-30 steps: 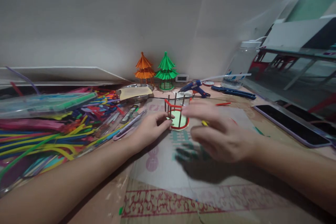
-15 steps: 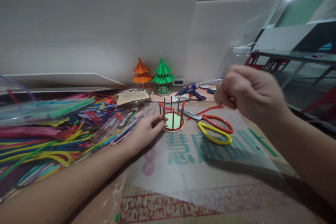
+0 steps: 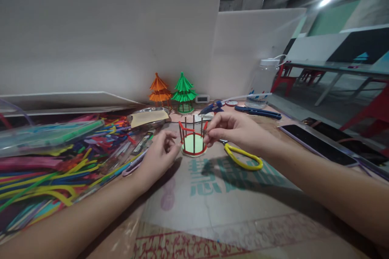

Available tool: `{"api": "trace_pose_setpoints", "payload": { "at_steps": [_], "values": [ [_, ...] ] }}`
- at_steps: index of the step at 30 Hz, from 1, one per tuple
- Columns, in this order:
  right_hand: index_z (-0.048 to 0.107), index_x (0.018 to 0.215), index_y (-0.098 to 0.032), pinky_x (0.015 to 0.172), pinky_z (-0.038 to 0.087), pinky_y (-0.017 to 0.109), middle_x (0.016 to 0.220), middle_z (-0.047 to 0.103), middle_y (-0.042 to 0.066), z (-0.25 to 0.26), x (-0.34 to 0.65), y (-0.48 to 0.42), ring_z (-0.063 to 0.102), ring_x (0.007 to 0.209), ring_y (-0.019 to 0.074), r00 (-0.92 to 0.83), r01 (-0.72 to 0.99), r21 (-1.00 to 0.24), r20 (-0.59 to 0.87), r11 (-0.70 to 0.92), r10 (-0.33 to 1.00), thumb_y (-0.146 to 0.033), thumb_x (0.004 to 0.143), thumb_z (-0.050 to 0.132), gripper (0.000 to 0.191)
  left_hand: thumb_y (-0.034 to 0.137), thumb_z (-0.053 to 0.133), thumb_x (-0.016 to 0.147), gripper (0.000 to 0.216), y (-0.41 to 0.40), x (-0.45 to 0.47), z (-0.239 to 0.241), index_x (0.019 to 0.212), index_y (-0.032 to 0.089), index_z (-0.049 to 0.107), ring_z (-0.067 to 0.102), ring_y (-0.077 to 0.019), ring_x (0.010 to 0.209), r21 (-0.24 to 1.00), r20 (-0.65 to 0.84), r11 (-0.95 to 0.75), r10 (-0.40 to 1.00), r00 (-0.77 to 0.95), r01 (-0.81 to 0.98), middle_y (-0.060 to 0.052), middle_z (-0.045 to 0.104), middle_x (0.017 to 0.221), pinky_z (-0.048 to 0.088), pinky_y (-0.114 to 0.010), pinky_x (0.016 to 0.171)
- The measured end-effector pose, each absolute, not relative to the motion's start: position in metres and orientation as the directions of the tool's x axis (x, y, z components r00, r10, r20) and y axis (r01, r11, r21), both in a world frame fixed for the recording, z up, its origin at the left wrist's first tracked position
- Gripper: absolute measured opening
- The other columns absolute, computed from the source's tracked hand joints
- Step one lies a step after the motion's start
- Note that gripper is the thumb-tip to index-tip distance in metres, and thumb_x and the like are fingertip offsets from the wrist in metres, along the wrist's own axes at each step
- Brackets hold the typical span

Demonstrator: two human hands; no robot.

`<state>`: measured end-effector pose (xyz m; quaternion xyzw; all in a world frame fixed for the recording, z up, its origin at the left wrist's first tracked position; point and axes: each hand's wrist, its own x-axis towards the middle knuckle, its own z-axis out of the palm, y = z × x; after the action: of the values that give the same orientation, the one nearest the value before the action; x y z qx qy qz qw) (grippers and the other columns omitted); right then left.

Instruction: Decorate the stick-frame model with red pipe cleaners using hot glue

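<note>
On the sheet in the middle stands a small round frame (image 3: 193, 151) with a pale green base, a red pipe-cleaner ring and several upright brown posts. A red strip bends between some posts higher up. My left hand (image 3: 161, 151) is just left of the frame, its fingers loosely curled and apart, with nothing visible in them. My right hand (image 3: 229, 129) reaches the frame's right side, thumb and fingertips pinched by the right posts; what they hold is hidden. Beneath the right hand lie scissors with a yellow handle (image 3: 243, 158), partly covered.
Orange (image 3: 159, 89) and green (image 3: 184, 91) tiered pavilion models stand behind. A blue glue gun (image 3: 212, 107), a metal dish (image 3: 152, 118), navy pliers-like tool (image 3: 258, 112), clear bottle (image 3: 263, 81) and phone (image 3: 317, 145) surround the sheet. Colourful pipe cleaners (image 3: 45, 178) heap at left.
My right hand has come down and left from the air to the frame's right side. My left hand has drawn slightly away from the frame's left posts. The view has shifted slightly.
</note>
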<state>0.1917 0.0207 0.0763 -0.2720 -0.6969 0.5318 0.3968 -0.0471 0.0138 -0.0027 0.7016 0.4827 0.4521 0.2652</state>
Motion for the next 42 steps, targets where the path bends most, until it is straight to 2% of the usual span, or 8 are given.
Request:
{"api": "trace_pose_setpoints", "payload": {
  "at_steps": [4, 7, 11, 15, 21, 27, 36, 42],
  "values": [
    [0.061, 0.076, -0.017, 0.07, 0.056, 0.029, 0.072, 0.073, 0.002, 0.074, 0.187, 0.013, 0.071, 0.07, 0.0141, -0.521, 0.019, -0.958, 0.234, 0.286, 0.821, -0.025, 0.081, 0.074, 0.016, 0.033, 0.057, 0.093, 0.013, -0.001, -0.046, 0.008, 0.093, 0.02, 0.056, 0.057, -0.0131, 0.073, 0.707, 0.57, -0.539, 0.818, 0.082, 0.457, 0.001, 0.06, 0.081, 0.046, -0.027, 0.07],
    [0.065, 0.079, -0.018, 0.064, 0.054, 0.026, 0.069, 0.071, 0.0, 0.062, 0.182, 0.003, 0.068, 0.065, 0.0127, -0.466, 0.142, -0.874, 0.355, 0.464, 0.811, -0.024, 0.088, 0.066, 0.011, 0.035, 0.056, 0.095, 0.018, -0.013, -0.038, 0.017, 0.099, 0.021, 0.068, 0.062, -0.0161, 0.083, 0.721, 0.491, -0.547, 0.836, 0.245, 0.425, -0.003, 0.068, 0.092, 0.048, -0.03, 0.077],
    [0.073, 0.101, -0.02, 0.067, 0.053, 0.025, 0.086, 0.077, 0.004, 0.034, 0.182, 0.001, 0.07, 0.075, 0.0141, -0.55, 0.28, -0.412, 0.671, 0.867, 0.497, -0.022, 0.095, 0.058, 0.016, 0.033, 0.058, 0.094, 0.023, -0.017, -0.028, 0.019, 0.099, 0.019, 0.075, 0.066, -0.0215, 0.097, 0.82, 0.37, -0.506, 0.825, 0.427, 0.267, -0.007, 0.073, 0.1, 0.049, -0.035, 0.09],
    [0.072, 0.11, -0.02, 0.069, 0.053, 0.025, 0.09, 0.078, 0.004, 0.015, 0.185, 0.009, 0.071, 0.077, 0.0139, -0.598, 0.321, -0.183, 0.722, 0.929, 0.349, -0.02, 0.098, 0.054, 0.021, 0.033, 0.063, 0.089, 0.022, -0.012, -0.026, 0.015, 0.097, 0.017, 0.077, 0.066, -0.0229, 0.097, 0.891, 0.268, -0.386, 0.872, 0.409, 0.238, -0.008, 0.074, 0.099, 0.05, -0.037, 0.091],
    [0.072, 0.114, -0.021, 0.066, 0.052, 0.024, 0.078, 0.074, 0.002, 0.013, 0.184, 0.013, 0.067, 0.071, 0.0131, -0.615, 0.353, -0.11, 0.721, 0.929, 0.319, -0.023, 0.101, 0.051, 0.025, 0.036, 0.065, 0.085, 0.025, -0.009, -0.026, 0.009, 0.097, 0.018, 0.076, 0.065, -0.0225, 0.094, 0.961, 0.127, -0.218, 0.895, 0.428, 0.169, -0.008, 0.074, 0.103, 0.052, -0.035, 0.084],
    [0.062, 0.128, -0.019, 0.063, 0.049, 0.025, 0.077, 0.07, 0.001, 0.007, 0.185, 0.013, 0.06, 0.067, 0.0127, -0.673, 0.292, -0.017, 0.707, 0.956, 0.217, -0.014, 0.1, 0.047, 0.032, 0.04, 0.064, 0.085, 0.025, -0.004, -0.03, 0.005, 0.081, 0.016, 0.067, 0.056, -0.0154, 0.074, 0.935, 0.101, -0.223, 0.912, 0.398, 0.274, -0.003, 0.066, 0.081, 0.045, -0.029, 0.072],
    [0.062, 0.113, -0.016, 0.068, 0.05, 0.029, 0.089, 0.075, 0.007, 0.013, 0.182, 0.007, 0.066, 0.076, 0.0168, -0.666, 0.271, -0.106, 0.697, 0.957, 0.265, -0.012, 0.094, 0.049, 0.023, 0.052, 0.066, 0.084, 0.037, 0.0, -0.028, -0.004, 0.084, 0.016, 0.058, 0.053, -0.0158, 0.078, 0.919, 0.156, -0.301, 0.871, 0.466, 0.255, -0.002, 0.06, 0.082, 0.042, -0.028, 0.072],
    [0.064, 0.11, -0.018, 0.074, 0.053, 0.031, 0.095, 0.076, 0.008, 0.012, 0.181, 0.009, 0.07, 0.083, 0.019, -0.586, 0.376, -0.227, 0.693, 0.898, 0.421, -0.014, 0.094, 0.049, 0.022, 0.06, 0.053, 0.089, 0.045, -0.004, -0.025, 0.0, 0.072, 0.018, 0.05, 0.043, -0.0128, 0.066, 0.924, 0.154, -0.294, 0.87, 0.468, 0.245, 0.002, 0.046, 0.069, 0.037, -0.026, 0.063]
  ]
}}
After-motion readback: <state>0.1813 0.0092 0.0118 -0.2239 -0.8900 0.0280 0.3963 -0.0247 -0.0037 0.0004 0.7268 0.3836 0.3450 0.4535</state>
